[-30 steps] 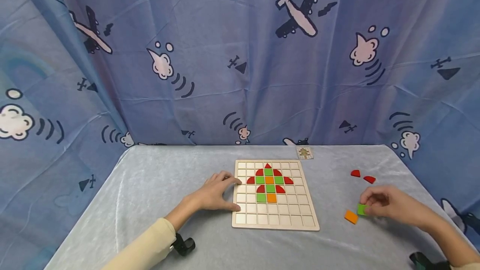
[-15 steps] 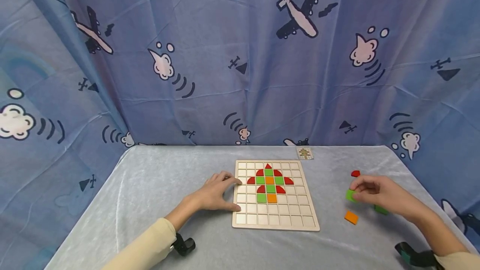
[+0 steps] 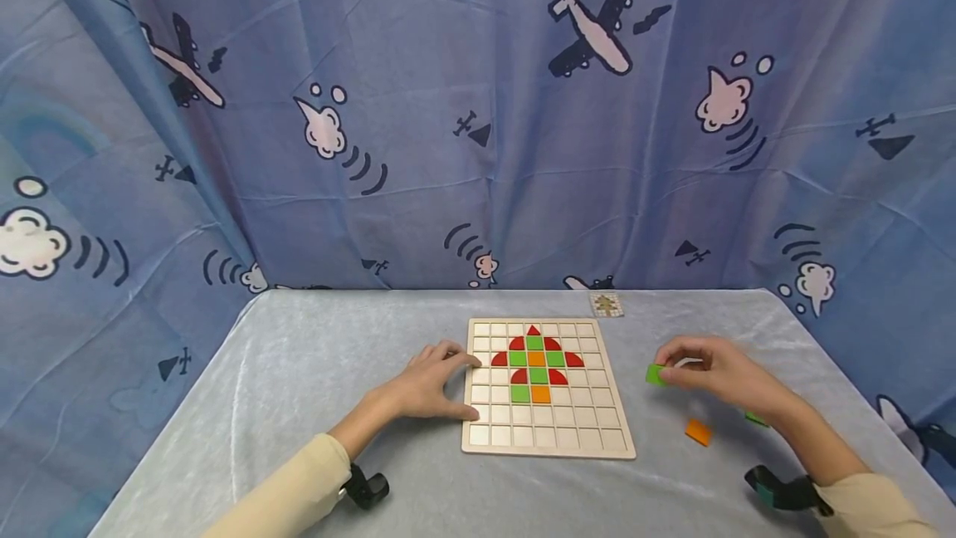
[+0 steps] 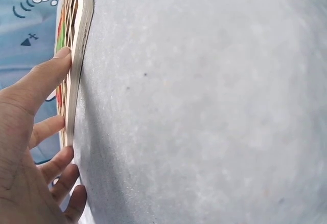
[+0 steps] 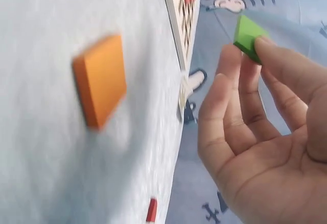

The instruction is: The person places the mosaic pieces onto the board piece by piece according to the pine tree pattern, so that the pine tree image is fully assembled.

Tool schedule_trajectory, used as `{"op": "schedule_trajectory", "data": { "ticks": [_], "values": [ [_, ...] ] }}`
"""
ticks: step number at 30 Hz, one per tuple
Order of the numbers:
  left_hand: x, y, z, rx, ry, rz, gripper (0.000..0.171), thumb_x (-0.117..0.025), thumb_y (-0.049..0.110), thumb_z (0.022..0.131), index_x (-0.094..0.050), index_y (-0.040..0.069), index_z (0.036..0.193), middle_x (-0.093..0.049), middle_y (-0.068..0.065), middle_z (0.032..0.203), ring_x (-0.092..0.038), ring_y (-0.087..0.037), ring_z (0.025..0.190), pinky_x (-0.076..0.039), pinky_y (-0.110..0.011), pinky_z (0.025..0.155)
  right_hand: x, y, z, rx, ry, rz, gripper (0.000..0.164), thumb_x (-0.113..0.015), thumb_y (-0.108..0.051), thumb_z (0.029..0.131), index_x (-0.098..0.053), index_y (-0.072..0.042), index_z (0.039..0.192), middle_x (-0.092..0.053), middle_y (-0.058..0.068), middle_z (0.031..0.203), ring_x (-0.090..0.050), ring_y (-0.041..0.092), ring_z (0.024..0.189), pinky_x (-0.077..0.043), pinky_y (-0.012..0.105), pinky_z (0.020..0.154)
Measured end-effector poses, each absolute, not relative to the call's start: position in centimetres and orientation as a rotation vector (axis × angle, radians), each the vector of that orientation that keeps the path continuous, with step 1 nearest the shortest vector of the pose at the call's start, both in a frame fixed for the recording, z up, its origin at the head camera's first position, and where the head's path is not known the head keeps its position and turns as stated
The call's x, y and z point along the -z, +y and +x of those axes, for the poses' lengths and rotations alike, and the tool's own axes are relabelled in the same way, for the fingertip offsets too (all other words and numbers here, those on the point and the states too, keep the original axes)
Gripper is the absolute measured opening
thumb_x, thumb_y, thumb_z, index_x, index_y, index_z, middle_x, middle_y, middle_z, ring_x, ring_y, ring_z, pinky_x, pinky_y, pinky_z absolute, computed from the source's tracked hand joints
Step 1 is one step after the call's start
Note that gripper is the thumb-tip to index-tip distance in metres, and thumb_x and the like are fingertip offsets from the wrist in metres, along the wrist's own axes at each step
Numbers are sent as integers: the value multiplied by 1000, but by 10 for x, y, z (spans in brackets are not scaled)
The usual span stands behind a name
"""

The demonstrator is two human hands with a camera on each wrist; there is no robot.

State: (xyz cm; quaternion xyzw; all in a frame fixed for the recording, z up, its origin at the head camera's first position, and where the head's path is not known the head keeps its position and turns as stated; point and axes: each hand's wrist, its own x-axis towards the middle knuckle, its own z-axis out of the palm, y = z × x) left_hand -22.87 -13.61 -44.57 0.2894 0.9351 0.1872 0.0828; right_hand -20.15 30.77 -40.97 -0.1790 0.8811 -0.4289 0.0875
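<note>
A wooden grid board [image 3: 553, 438] lies on the table, bearing a pattern of red, green and orange tiles. My left hand [image 3: 429, 382] rests its thumb and a fingertip on the board's left edge, fingers spread. In the left wrist view, the thumb [image 4: 51, 73] touches the board's edge. Between the board and the loose pieces, my right hand [image 3: 717, 370] pinches a green square tile [image 3: 655, 374] above the cloth. The right wrist view shows this green tile [image 5: 248, 37] between thumb and fingertips. An orange square tile [image 3: 699, 432] lies below that hand.
Another green tile [image 3: 756, 419] lies partly hidden beside the right forearm. A red piece [image 5: 152, 210] shows in the right wrist view; the hand hides that area in the head view. Behind the board is a small pattern card [image 3: 607, 304]. A printed curtain [image 3: 418, 106] hangs at the back.
My right hand has lifted the green square tile off the table and carried it left toward the board. My left hand and the board have stayed in place.
</note>
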Motion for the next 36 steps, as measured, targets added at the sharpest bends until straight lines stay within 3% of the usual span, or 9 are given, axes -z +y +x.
{"op": "schedule_trajectory", "data": {
  "ticks": [11, 17, 24, 36],
  "values": [
    [446, -136, -228, -558, 2784, 851, 73, -77, 58, 76, -52, 27, 138, -44, -4, 144, -43, -26, 127, -38, -52, 104, 418, 273, -209, 1349, 2555, -507, 23, -75, -24, 87, -70, -7, 102, -70, 13, 103, -65, 9, 88, -57, 27, 73],
    [446, -135, -228, -563, 2786, 857, 73, -77, 58, 77, -53, 27, 138, -44, -4, 144, -43, -26, 126, -38, -52, 103, 420, 258, -212, 1307, 2567, -622, 18, -75, -22, 88, -71, -9, 99, -72, 9, 98, -64, 5, 84, -52, 24, 68],
    [445, -135, -228, -581, 2791, 869, 73, -77, 58, 76, -53, 27, 137, -45, -5, 143, -43, -26, 125, -38, -52, 102, 422, 239, -218, 1254, 2552, -714, 14, -74, -20, 88, -71, -10, 97, -70, 6, 94, -62, 6, 84, -53, 21, 74],
    [447, -136, -229, -582, 2790, 861, 73, -77, 59, 76, -53, 28, 138, -45, -5, 144, -43, -26, 125, -38, -52, 102, 438, 211, -223, 1317, 2420, -674, 15, -73, -14, 89, -70, -2, 97, -69, 14, 86, -61, 16, 67, -55, 29, 59]
  ]
}}
